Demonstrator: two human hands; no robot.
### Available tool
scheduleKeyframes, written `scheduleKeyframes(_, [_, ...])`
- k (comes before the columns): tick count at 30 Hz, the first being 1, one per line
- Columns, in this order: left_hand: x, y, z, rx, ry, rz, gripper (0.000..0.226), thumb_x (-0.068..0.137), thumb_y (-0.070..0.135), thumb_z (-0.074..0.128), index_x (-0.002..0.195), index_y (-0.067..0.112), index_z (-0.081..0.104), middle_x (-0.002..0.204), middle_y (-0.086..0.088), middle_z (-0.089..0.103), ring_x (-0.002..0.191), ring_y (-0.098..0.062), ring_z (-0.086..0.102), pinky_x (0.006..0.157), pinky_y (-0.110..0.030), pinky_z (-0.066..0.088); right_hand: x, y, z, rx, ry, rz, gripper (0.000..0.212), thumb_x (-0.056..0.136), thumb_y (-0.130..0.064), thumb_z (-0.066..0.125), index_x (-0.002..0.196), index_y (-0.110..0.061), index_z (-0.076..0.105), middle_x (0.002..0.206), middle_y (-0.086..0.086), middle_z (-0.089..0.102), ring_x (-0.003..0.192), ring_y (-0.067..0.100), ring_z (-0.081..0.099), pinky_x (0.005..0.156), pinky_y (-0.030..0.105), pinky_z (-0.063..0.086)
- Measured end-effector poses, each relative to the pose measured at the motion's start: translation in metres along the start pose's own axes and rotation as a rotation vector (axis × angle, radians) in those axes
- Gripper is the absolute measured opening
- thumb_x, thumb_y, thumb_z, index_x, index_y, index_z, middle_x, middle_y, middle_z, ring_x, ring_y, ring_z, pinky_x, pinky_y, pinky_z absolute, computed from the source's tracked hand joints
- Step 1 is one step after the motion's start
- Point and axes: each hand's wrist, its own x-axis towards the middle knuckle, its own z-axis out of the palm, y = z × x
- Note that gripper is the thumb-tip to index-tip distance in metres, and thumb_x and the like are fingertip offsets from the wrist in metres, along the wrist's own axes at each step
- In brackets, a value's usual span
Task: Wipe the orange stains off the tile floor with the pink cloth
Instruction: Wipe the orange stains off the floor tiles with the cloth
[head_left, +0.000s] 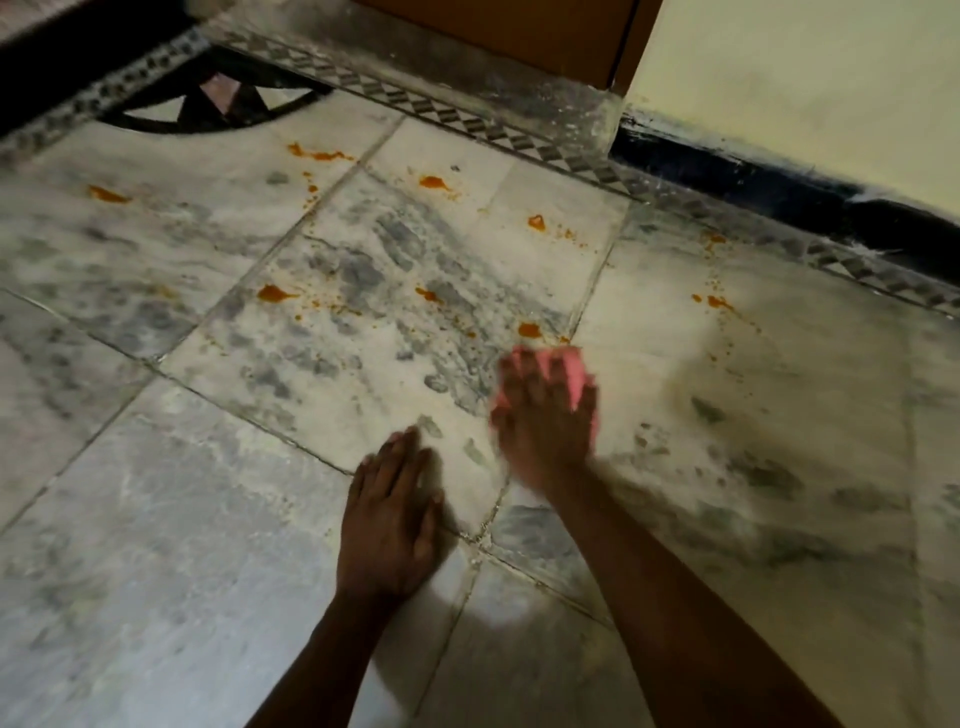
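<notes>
My right hand (545, 415) presses a pink cloth (571, 369) flat onto the marble tile floor (208, 519); the hand is blurred and the cloth shows only past the fingertips. An orange stain (530, 330) lies just beyond the cloth. Several more orange stains dot the tiles further off, such as one (272, 294) to the left, one (536, 222) ahead and one (719, 302) to the right. My left hand (389, 514) rests flat on the floor, fingers straight, a little nearer than the right hand.
A patterned grey border strip (467, 119) runs along the far edge of the floor. Behind it stand a brown door (519, 31) and a pale wall (805, 78) with a dark skirting (753, 182). A black fan-shaped inlay (208, 104) sits at the far left.
</notes>
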Motion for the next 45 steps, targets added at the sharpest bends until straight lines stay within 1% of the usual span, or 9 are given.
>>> scheduleKeyframes(4, [0.014,-0.024,-0.03,-0.106,0.019,-0.015,0.059,0.098,0.036,0.049,0.148,0.005,0.058,0.157,-0.012,0.053,0.143,-0.032,0.052,0.118,-0.04,0.041,-0.067,0.003,-0.006,-0.085,-0.008,-0.434,0.058,0.11,-0.051,0.035,0.166,-0.038,0.029,0.175,-0.01,0.024,0.164,0.021,0.015,0.125,0.062,0.023])
scheduleKeyframes(8, [0.055,-0.091,-0.053,0.146,0.057,-0.044,0.07,0.095,0.041,0.044,0.151,0.002,0.052,0.157,-0.022,0.051,0.143,-0.042,0.051,0.117,-0.043,0.038,-0.017,-0.002,0.003,-0.055,0.094,0.003,0.06,0.106,-0.056,0.03,0.164,-0.039,0.034,0.174,-0.008,0.027,0.163,0.026,0.022,0.123,0.063,0.025])
scheduleKeyframes(11, [0.062,-0.12,-0.056,0.232,0.11,-0.146,0.065,0.099,0.045,0.044,0.152,0.008,0.052,0.163,-0.017,0.046,0.148,-0.038,0.046,0.117,-0.05,0.039,0.055,-0.065,0.015,0.014,0.012,0.155,0.063,0.108,-0.056,0.021,0.168,-0.037,0.017,0.179,-0.006,0.006,0.165,0.031,0.003,0.127,0.067,0.006])
scheduleKeyframes(18, [0.066,-0.118,-0.06,0.227,0.165,-0.254,0.061,0.1,0.044,0.044,0.15,0.011,0.055,0.165,-0.011,0.044,0.149,-0.032,0.045,0.12,-0.052,0.034,0.003,-0.064,0.01,-0.069,0.023,-0.664,0.059,0.111,-0.051,0.036,0.167,-0.036,0.026,0.176,-0.007,0.022,0.165,0.022,0.014,0.128,0.06,0.019])
scheduleKeyframes(24, [0.066,-0.119,-0.057,0.268,0.132,-0.366,0.062,0.102,0.05,0.04,0.157,0.023,0.048,0.172,-0.008,0.032,0.16,-0.03,0.029,0.129,-0.054,0.019,0.116,-0.117,0.031,-0.03,0.12,-0.079,0.061,0.105,-0.054,0.035,0.162,-0.032,0.04,0.171,-0.003,0.037,0.161,0.028,0.027,0.123,0.067,0.024])
scheduleKeyframes(31, [0.068,-0.119,-0.062,0.262,0.133,-0.375,0.062,0.101,0.047,0.044,0.155,0.018,0.052,0.172,-0.01,0.031,0.16,-0.03,0.029,0.127,-0.057,0.023,0.044,-0.131,0.014,-0.001,0.012,-0.472,0.06,0.108,-0.046,0.045,0.166,-0.035,0.031,0.175,-0.007,0.023,0.163,0.022,0.021,0.123,0.066,0.026])
scheduleKeyframes(37, [0.068,-0.12,-0.06,0.278,0.106,-0.383,0.061,0.104,0.044,0.043,0.158,0.017,0.047,0.173,-0.013,0.027,0.162,-0.032,0.025,0.129,-0.058,0.019,0.121,-0.166,0.02,0.043,-0.126,0.224,0.068,0.105,-0.059,0.017,0.169,-0.039,0.008,0.179,-0.009,-0.002,0.165,0.025,-0.004,0.126,0.07,0.003])
scheduleKeyframes(43, [0.068,-0.127,-0.056,0.271,0.212,-0.32,0.061,0.101,0.036,0.057,0.157,0.014,0.049,0.171,-0.014,0.033,0.159,-0.033,0.031,0.124,-0.06,0.03,0.071,-0.171,0.02,-0.036,0.014,-0.502,0.063,0.108,-0.046,0.041,0.167,-0.029,0.029,0.175,-0.003,0.024,0.164,0.023,0.017,0.124,0.066,0.023])
scheduleKeyframes(45, [0.064,-0.127,-0.055,0.269,0.208,-0.331,0.062,0.1,0.035,0.058,0.158,0.015,0.048,0.171,-0.013,0.032,0.159,-0.032,0.031,0.123,-0.061,0.031,0.055,-0.144,0.015,-0.078,-0.032,-0.471,0.064,0.105,-0.049,0.042,0.167,-0.033,0.028,0.175,-0.006,0.023,0.164,0.02,0.016,0.123,0.065,0.025])
